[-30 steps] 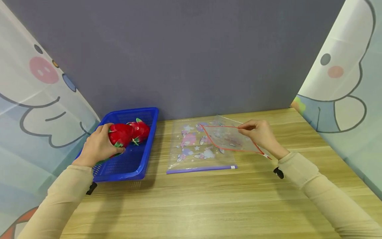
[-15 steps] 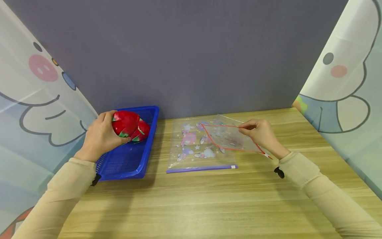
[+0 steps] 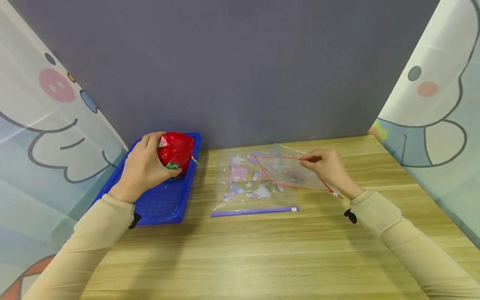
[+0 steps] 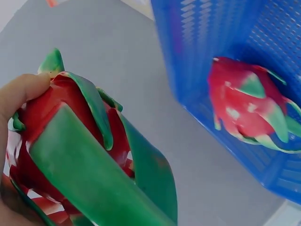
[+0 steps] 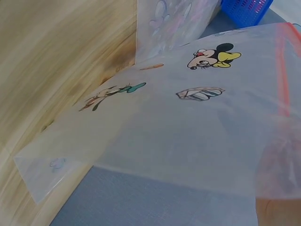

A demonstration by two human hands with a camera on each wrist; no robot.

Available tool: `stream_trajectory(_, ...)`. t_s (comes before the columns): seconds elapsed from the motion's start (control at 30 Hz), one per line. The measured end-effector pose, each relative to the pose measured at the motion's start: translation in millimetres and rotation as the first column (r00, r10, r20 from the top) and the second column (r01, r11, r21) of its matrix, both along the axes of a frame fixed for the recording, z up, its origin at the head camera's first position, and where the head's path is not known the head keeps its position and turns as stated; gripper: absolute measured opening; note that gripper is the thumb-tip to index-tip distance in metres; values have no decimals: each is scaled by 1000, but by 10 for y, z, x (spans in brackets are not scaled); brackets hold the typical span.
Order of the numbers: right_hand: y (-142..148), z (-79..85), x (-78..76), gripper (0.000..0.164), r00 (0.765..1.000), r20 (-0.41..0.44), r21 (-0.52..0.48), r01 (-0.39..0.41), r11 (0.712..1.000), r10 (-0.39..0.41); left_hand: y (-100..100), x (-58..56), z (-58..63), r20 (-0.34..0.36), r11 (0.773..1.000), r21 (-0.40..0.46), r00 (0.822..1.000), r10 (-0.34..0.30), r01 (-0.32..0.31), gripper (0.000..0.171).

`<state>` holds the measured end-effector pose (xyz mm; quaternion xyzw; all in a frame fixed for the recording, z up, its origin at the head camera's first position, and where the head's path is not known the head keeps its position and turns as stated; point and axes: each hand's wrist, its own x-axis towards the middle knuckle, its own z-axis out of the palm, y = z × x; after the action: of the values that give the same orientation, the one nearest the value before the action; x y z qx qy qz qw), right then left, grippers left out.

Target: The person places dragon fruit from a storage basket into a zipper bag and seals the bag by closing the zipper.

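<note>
My left hand grips a red dragon fruit with green scales, its fingers on the far side and thumb at the near side. In the head view the fruit overlaps the right rim of the blue basket. The left wrist view shows it clear of the basket, while another dragon fruit lies inside. My right hand pinches the edge of a clear slider bag with a red zip, its mouth spread apart. Cartoon prints mark this bag in the right wrist view.
A second clear bag with a purple zip lies flat on the wooden table, partly under the red-zip bag. A grey panel stands along the back edge. Printed cartoon curtains flank both sides.
My left hand has lifted the dragon fruit and carried it rightward across the basket, now hiding the other fruit in the head view. The right hand and red-zip bag have barely moved.
</note>
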<state>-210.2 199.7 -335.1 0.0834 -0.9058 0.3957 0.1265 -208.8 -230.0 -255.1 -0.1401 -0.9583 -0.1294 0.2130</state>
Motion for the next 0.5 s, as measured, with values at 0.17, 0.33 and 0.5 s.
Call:
stream_trajectory(0.17,-12,-6,-4,13,1000,-13,9,-4,1000,4,149,30,-6,-6,999,9,999,-43,43,90)
stream_trajectory(0.33,-21,-13,-3,13,1000,-21,17,-5,1000,5,307,77,-28,-18,995,25,995,-97,97,90)
stream_trajectory(0.5,-35,1,5,14,1000,-9,20,-1,1000,2,457,121,-78,-14,986,23,986,-165,165,90)
